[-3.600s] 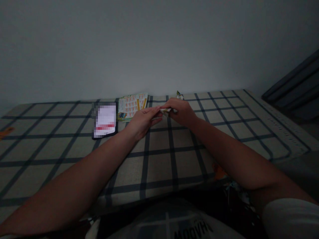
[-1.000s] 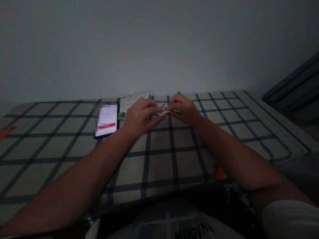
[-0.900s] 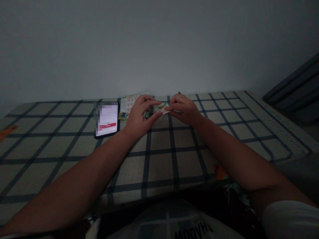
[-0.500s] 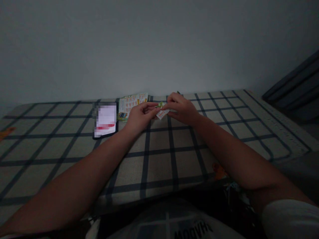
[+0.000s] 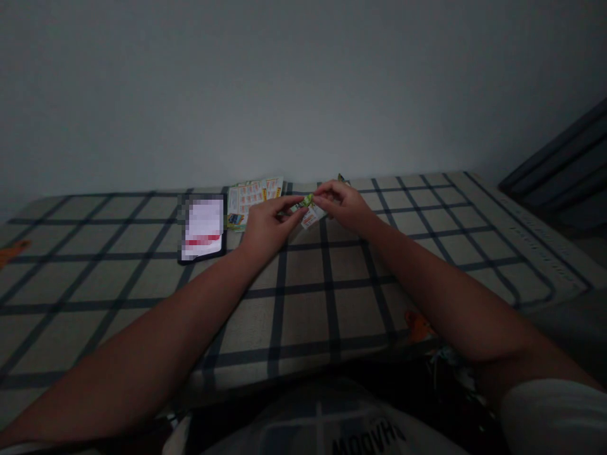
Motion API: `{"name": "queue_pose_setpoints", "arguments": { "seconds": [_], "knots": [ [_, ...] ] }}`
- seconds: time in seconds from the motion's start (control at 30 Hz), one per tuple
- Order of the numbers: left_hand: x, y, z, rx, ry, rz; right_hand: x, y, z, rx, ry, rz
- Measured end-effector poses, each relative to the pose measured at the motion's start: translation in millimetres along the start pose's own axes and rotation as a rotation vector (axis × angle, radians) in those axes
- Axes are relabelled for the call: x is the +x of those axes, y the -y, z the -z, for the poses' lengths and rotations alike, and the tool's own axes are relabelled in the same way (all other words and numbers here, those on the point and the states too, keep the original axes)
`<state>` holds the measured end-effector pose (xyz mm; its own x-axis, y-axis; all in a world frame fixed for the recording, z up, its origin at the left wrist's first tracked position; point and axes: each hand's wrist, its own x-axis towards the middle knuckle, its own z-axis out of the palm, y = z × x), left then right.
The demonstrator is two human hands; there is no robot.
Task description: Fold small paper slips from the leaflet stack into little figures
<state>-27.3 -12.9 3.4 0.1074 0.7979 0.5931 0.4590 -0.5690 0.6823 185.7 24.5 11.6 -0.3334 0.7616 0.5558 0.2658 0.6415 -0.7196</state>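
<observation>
Between my hands is a small green and white printed piece of paper point(image 5: 310, 219), creased or folded along its upper part. My left hand point(image 5: 268, 224) pinches its left side between thumb and fingers. My right hand point(image 5: 348, 203) has its thumb and index finger together at the green upper edge. Part of the paper is hidden by the fingers. Just behind my left hand lies a stack of printed sheets point(image 5: 246, 196) in white, green and orange. The fine print is too small and dim to read.
A dark-framed device with a lit, blurred screen point(image 5: 203, 221) lies left of the sheets. A checked cloth point(image 5: 303, 316) covers the table, which meets a plain wall point(image 5: 303, 95). Something small and dark point(image 5: 340, 178) pokes out behind my right hand. Dark folded fabric point(image 5: 564, 164) hangs at right.
My right fingers have drawn closer to the left fingertips and now pinch the green edge. More of the paper shows below the fingers.
</observation>
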Motion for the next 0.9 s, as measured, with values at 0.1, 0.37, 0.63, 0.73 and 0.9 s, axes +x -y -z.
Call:
{"name": "queue_pose_setpoints", "arguments": {
  "seconds": [0.1,0.37,0.63,0.73,0.9],
  "knots": [
    [-1,-2,1.1,0.02,0.007,-0.028,0,0,0,0.046,0.04,-0.046],
    [-3,-6,2.6,0.059,0.018,-0.079,0,7,1,0.099,0.101,-0.122],
    [-3,-8,4.5,0.196,0.054,-0.147,-1,14,-7,0.166,0.203,-0.238],
    [-3,-10,5.5,0.202,0.05,-0.174,-1,17,-9,0.175,0.204,-0.233],
    [-3,-12,6.5,0.263,0.072,-0.194,-2,16,-8,0.198,0.197,-0.244]
  ]
}}
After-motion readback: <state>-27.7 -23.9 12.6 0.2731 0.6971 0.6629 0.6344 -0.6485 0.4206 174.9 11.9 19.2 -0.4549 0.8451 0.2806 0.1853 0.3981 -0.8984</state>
